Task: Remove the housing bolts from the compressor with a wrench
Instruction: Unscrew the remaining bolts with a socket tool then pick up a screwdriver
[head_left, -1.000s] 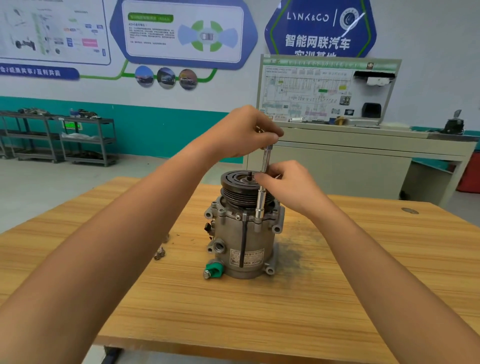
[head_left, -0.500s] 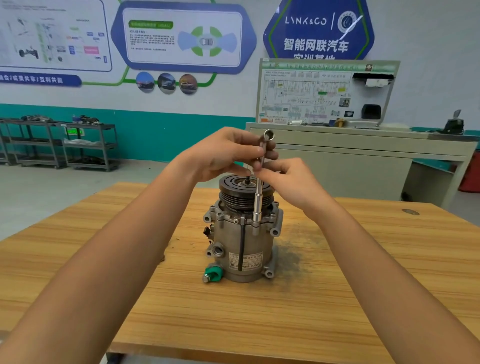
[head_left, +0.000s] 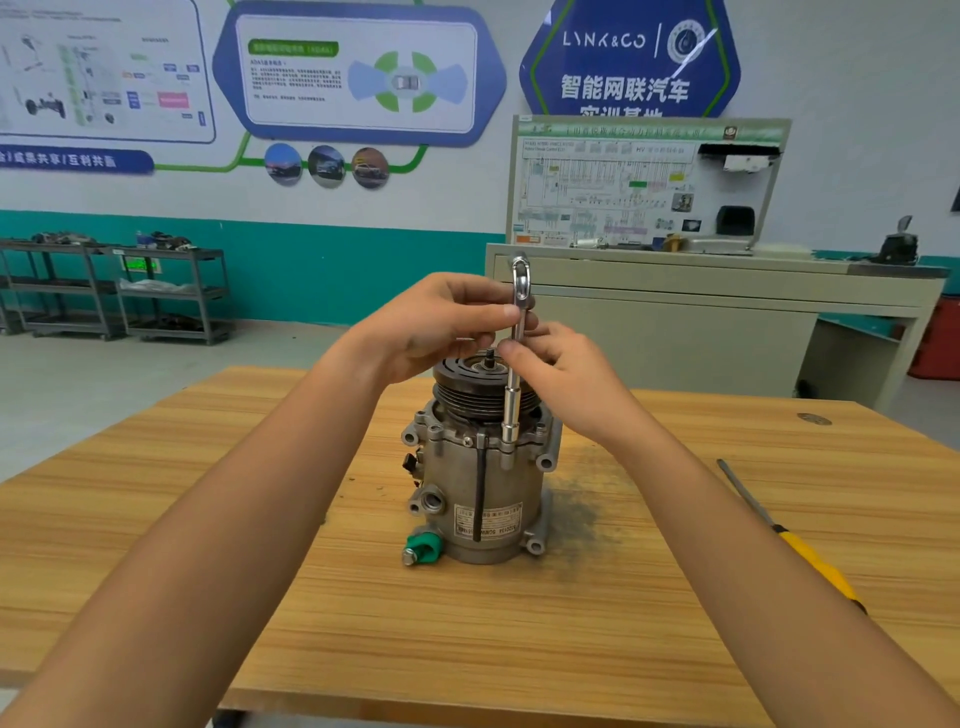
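A grey metal compressor (head_left: 480, 493) stands upright in the middle of the wooden table (head_left: 675, 597), its black pulley on top. A long silver socket wrench (head_left: 511, 400) stands vertically, its socket seated on a housing bolt at the compressor's front right rim. My left hand (head_left: 436, 325) pinches the wrench shaft near its top ring. My right hand (head_left: 563, 376) pinches the shaft just below, beside the pulley. The bolt itself is hidden inside the socket.
A yellow-handled screwdriver (head_left: 795, 545) lies on the table to the right. A dark oily stain spreads right of the compressor. A beige training bench (head_left: 701, 312) stands behind the table, and metal shelving racks (head_left: 130, 291) line the far left wall.
My left hand has slid down from the top of the wrench to its upper shaft, uncovering the ring end. My right hand stayed on the shaft. The wrench remains upright on the bolt.
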